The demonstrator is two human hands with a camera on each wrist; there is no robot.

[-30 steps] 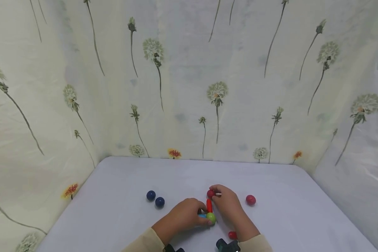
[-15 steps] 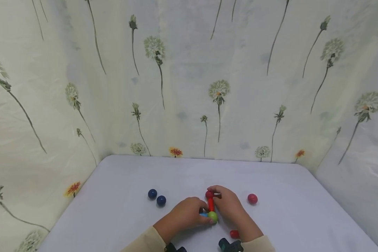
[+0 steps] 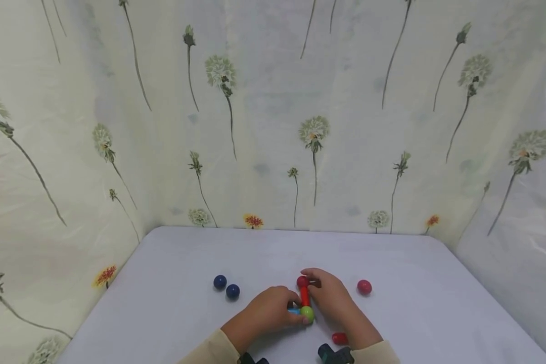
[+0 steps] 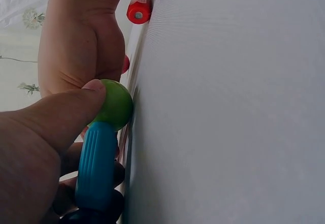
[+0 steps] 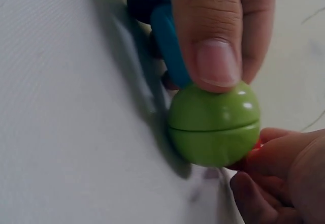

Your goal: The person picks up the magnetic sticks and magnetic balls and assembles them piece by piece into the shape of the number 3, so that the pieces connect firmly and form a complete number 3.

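Observation:
My left hand (image 3: 273, 307) holds a green ball (image 3: 307, 314) with its thumb on top, its fingers around a ribbed blue rod (image 4: 96, 165) joined to the ball. At the blue rod's other end, a dark ball (image 5: 144, 0) shows partly behind the fingers. From the green ball a red rod (image 3: 305, 297) points away toward the back of the table. A red ball (image 3: 302, 281) sits at that rod's far end, pinched by my right hand (image 3: 331, 294). The right wrist view shows a seam around the green ball.
Two navy balls (image 3: 232, 291) lie left of the hands on the white table (image 3: 173, 313). A loose red ball (image 3: 364, 287) lies to the right. Beside the right wrist is a short red rod (image 3: 339, 338). A flower-patterned curtain (image 3: 264, 126) surrounds the table's back and sides.
A second ago the red ball was apart from the red rod's far end; my right hand has brought it against the rod. The left hand keeps its hold on the green ball.

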